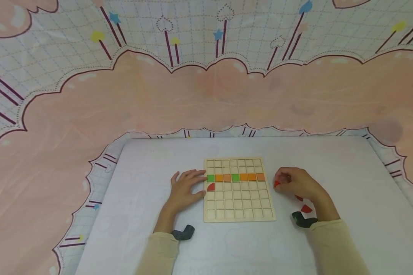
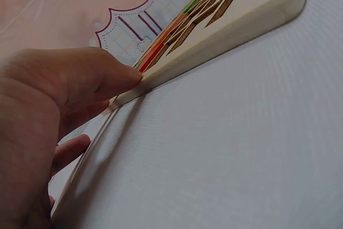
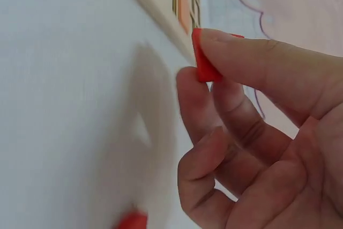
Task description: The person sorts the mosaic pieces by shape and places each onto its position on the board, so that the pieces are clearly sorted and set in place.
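A wooden grid board (image 1: 239,206) lies flat on the white surface. One row holds green and orange square tiles (image 1: 252,177), and a red quarter-circle piece (image 1: 211,186) sits in the leftmost cell of the row below. My left hand (image 1: 186,193) rests against the board's left edge, fingers spread; in the left wrist view the thumb (image 2: 120,79) touches the board's side. To the right of the board, my right hand (image 1: 301,185) pinches a small red piece (image 3: 203,60) between thumb and fingers, above the surface.
Loose red pieces (image 1: 306,209) lie by the right wrist, one partly hidden by the hand. Each wrist wears a dark strapped device (image 1: 184,232). A pink patterned cloth (image 1: 206,99) surrounds the white tabletop (image 1: 151,160).
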`<state>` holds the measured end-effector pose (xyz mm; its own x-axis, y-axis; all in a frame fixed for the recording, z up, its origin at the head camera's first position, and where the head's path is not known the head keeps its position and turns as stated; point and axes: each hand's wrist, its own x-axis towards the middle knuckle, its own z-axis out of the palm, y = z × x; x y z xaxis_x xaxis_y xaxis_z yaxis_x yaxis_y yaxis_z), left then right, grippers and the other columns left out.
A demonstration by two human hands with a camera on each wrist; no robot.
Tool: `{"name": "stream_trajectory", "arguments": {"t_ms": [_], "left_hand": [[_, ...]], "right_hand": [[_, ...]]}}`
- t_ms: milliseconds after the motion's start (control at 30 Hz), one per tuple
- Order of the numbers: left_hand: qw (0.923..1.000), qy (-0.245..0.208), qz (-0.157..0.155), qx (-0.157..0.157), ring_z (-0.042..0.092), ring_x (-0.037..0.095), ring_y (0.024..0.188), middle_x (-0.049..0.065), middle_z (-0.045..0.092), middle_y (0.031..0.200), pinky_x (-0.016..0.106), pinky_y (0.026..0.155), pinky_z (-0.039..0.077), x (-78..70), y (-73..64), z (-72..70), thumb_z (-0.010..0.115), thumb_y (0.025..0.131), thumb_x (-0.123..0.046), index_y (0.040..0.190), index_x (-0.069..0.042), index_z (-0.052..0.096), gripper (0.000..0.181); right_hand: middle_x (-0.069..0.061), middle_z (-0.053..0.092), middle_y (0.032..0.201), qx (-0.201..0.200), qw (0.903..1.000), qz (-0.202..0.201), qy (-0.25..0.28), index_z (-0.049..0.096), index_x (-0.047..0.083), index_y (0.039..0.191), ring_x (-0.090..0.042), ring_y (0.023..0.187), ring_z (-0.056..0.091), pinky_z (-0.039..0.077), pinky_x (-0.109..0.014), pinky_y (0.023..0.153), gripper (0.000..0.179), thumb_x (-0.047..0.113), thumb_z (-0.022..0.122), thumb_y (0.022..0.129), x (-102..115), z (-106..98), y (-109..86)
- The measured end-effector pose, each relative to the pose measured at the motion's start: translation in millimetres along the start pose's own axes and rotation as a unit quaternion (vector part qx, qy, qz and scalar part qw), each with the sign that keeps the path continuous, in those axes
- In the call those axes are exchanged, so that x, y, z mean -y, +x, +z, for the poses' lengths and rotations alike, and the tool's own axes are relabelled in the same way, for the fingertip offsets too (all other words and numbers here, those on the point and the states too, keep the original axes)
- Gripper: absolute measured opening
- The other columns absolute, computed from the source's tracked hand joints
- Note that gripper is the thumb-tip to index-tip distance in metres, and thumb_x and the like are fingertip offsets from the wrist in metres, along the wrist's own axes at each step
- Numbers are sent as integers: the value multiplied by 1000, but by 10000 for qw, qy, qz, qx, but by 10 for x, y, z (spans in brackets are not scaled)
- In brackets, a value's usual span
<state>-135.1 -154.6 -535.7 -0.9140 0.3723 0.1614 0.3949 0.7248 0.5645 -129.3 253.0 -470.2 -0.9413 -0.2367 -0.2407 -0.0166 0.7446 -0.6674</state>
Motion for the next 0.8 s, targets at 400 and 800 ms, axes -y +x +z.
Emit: {"name": "stream_trajectory", "arguments": {"t_ms": [400,800], "left_hand": [[10000,33,-5,24,43,23,144,-11,57,149,65,120,5,-11,4,9,77,84,-31,128,-26,71,45],[10000,-28,-47,49,42,23,145,-10,57,150,65,121,3,-18,-3,-8,75,84,-31,129,-25,70,46]], "right_hand": [[-1,68,94,201,9959,-521,709,72,14,100,-20,93,61,52,-28,84,10,13,74,90,245,301,166],[-2,71,97,207,9896,-637,1272,68,13,103,-17,91,66,54,-27,85,22,15,81,86,501,552,310]]}}
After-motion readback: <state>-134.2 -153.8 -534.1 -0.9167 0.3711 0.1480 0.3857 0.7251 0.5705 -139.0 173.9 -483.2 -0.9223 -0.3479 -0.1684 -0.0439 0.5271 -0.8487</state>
